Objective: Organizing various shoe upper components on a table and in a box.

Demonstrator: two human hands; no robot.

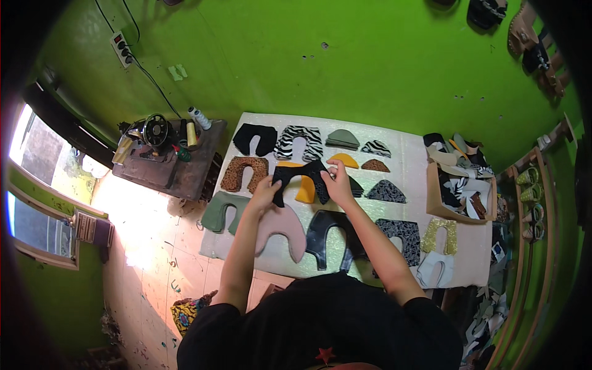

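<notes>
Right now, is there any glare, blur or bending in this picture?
In the head view, glare whitens the tiled floor near the bright window; in the same view, the wooden rack curves with the fisheye and the corners fall to black; also in the head view, the left hand, right hand and black piece look fairly sharp.

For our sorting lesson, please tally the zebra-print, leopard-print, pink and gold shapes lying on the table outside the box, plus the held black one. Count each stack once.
Zebra-print: 2 (zebra U-shape, zebra half-round)
Leopard-print: 2 (leopard U-shape, leopard half-round)
Pink: 1 (pink U-shape)
Gold: 1 (gold U-shape)
Black, held: 1 (black U-shape)
Total: 7
</notes>
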